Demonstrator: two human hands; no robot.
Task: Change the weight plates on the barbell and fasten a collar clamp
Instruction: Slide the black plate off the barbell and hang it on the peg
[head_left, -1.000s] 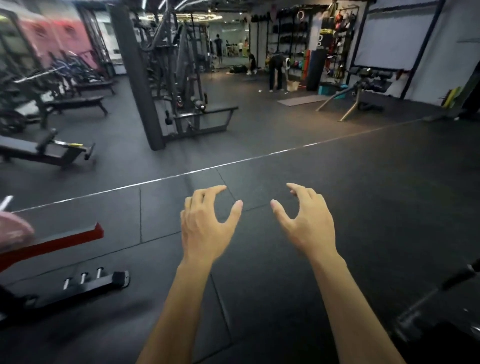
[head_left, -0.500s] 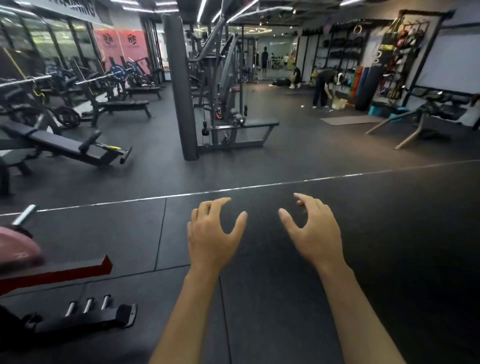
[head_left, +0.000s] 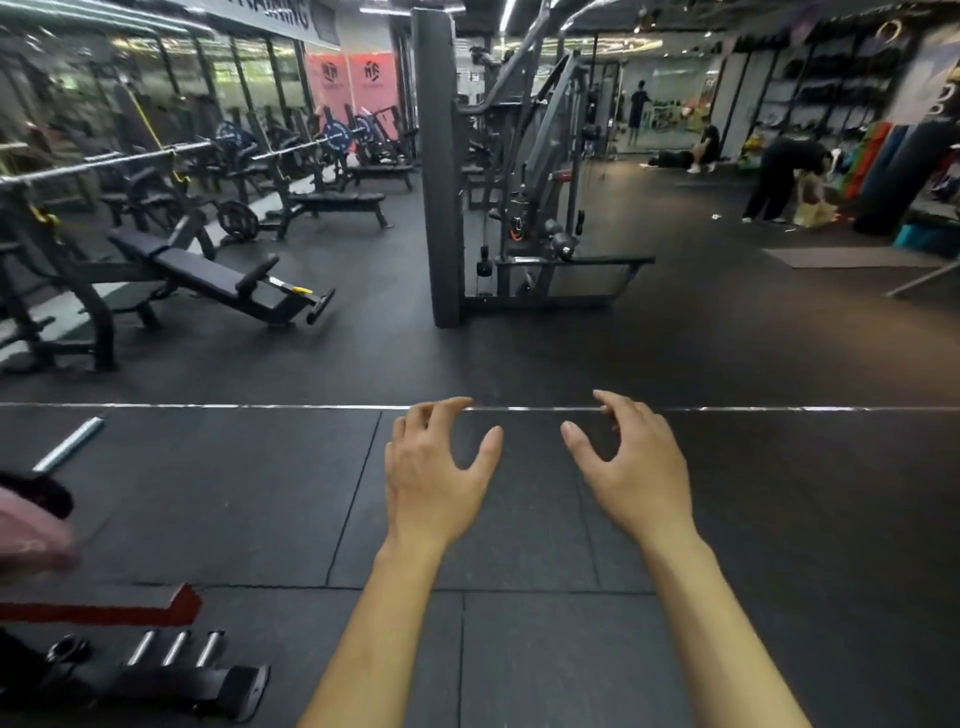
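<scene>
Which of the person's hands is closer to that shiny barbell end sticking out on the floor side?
Left. The left hand is nearer the barbell sleeve; the right hand is farther right.

Two bare forearms reach forward side by side, backs of the hands facing up. The left hand (head_left: 434, 480) and right hand (head_left: 636, 475) are held apart in the air, fingers loosely curled, thumbs pointing inward toward each other, holding nothing.
</scene>
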